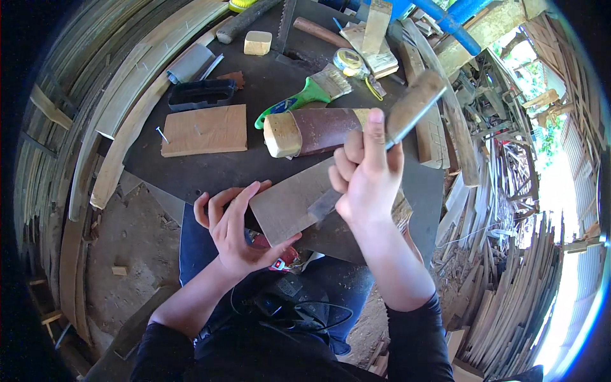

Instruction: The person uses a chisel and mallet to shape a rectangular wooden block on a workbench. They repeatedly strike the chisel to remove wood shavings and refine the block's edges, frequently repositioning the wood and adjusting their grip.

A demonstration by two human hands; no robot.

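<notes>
A flat grey-brown wooden board (285, 198) lies at a slant across the near part of the dark table. My left hand (237, 232) grips its left end, with fingers at the far side and thumb along the near edge. Above the board, my right hand (372, 172) is closed around a flat hand tool (417, 107) with a broad brown upper part and a bright edge. A grey blade-like piece (324, 205) shows below that hand, over the board; it looks like the tool's lower end, though the fingers hide the join. Just beyond lies a sandpaper-wrapped wooden block (321, 130).
A green-handled paintbrush (293, 102), a tape measure (349, 62), a black tray (201, 94) and a small board with nails (207, 130) lie farther back. Beyond are a saw blade (286, 25) and a small wood block (257, 43). Timber strips (503, 305) stack at right.
</notes>
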